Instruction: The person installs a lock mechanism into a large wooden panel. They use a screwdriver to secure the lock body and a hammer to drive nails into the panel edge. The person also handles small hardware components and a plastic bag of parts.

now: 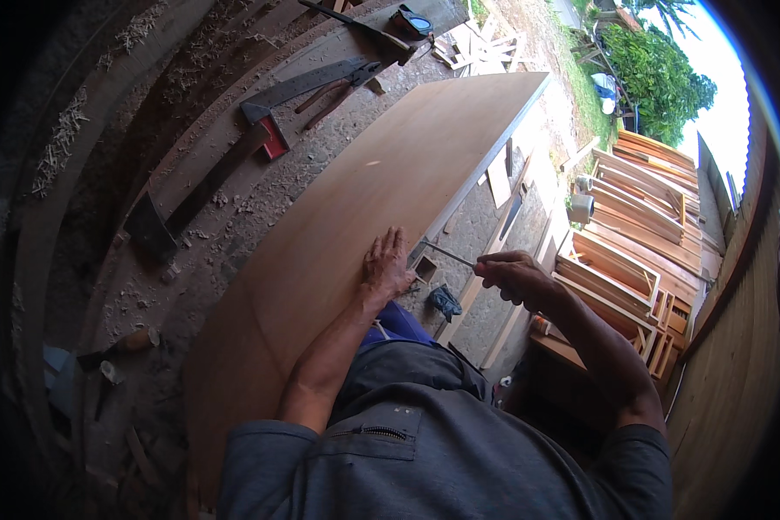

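A broad, pale wooden panel point(347, 191) stretches across the middle, its narrow edge turned toward my right side. My left hand point(387, 267) lies flat on the panel near that edge, its fingers stretched out. A thin metal shaft, looking like a screwdriver point(449, 253), sticks out of my right hand point(516, 279), which is closed round it. The shaft's tip meets the panel's edge just beyond my left fingers. My fist hides the tool's handle. Below the edge sits a crumpled dark blue item point(445, 301).
Left of the panel, a dusty bench holds a handsaw point(308, 87), pliers point(331, 97), a wooden-handled tool with dark metal ends point(217, 178) and a chisel-like tool point(130, 343). Wood shavings point(61, 143) lie further left. Stacked wooden frames point(620, 260) stand at right; scrap wood point(485, 49) lies beyond.
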Action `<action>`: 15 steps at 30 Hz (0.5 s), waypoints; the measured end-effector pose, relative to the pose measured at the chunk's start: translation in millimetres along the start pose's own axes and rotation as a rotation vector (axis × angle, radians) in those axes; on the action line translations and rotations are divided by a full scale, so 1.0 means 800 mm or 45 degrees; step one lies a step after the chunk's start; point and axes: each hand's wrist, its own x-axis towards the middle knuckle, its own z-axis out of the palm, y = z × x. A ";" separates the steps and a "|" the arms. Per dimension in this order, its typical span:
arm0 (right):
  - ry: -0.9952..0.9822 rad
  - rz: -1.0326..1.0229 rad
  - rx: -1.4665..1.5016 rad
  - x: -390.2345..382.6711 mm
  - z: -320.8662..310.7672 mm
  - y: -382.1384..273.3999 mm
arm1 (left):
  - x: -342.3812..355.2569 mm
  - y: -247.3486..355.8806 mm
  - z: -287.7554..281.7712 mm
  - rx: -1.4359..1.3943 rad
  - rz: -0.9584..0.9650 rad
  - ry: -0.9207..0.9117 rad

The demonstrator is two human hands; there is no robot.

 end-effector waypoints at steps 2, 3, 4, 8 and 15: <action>0.055 -0.005 -0.134 -0.005 0.005 -0.004 | 0.004 -0.006 0.004 -0.014 0.034 0.028; 0.174 -0.335 -0.470 0.005 0.011 0.012 | 0.004 -0.010 0.007 -0.022 0.050 0.044; 0.300 -0.667 -0.804 0.012 0.024 0.020 | 0.004 -0.009 0.006 -0.013 0.047 0.036; 0.454 -1.172 -1.874 -0.020 0.041 0.017 | 0.004 -0.009 0.002 0.006 0.048 0.020; 0.028 0.010 0.124 -0.002 0.010 -0.001 | 0.006 -0.006 0.010 0.019 0.020 0.015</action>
